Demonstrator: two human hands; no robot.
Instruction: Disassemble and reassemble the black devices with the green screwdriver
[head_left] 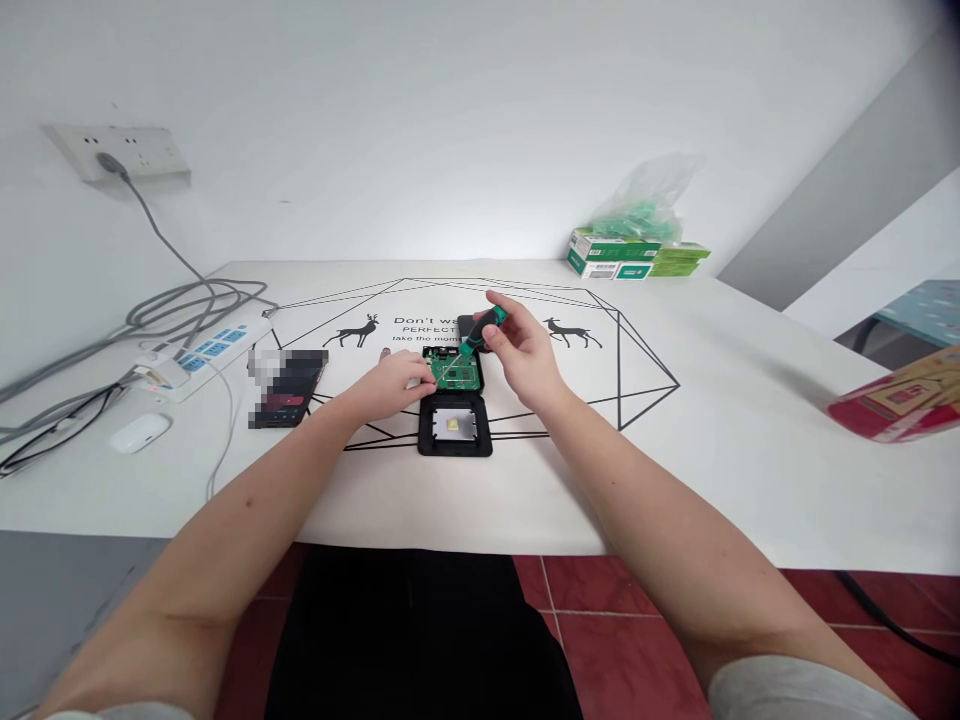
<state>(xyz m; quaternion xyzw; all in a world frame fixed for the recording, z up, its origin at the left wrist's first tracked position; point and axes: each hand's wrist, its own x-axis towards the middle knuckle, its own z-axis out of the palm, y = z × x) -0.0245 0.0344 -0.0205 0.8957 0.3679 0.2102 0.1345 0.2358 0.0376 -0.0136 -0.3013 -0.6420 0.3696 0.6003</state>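
Observation:
A green circuit board (459,372) lies in an open black plastic case (481,376) on the table. My right hand (525,355) grips a black-and-green screwdriver (480,332), whose thin shaft slants down to the board's near left corner. At that same corner my left hand (397,385) has its fingers pinched together beside the screwdriver's tip; whatever they hold is too small or hidden to make out. In front of the board lies the black cover (424,440), with a silvery metal plate (444,424) set inside it. Another dark piece (466,325) shows partly behind the screwdriver.
To the left are a phone (300,375), a white earbud case (140,433) and a power strip (217,350) with tangled grey cables. Green-and-white boxes (615,255) with a plastic bag stand by the wall. A red package (900,405) sits at the right.

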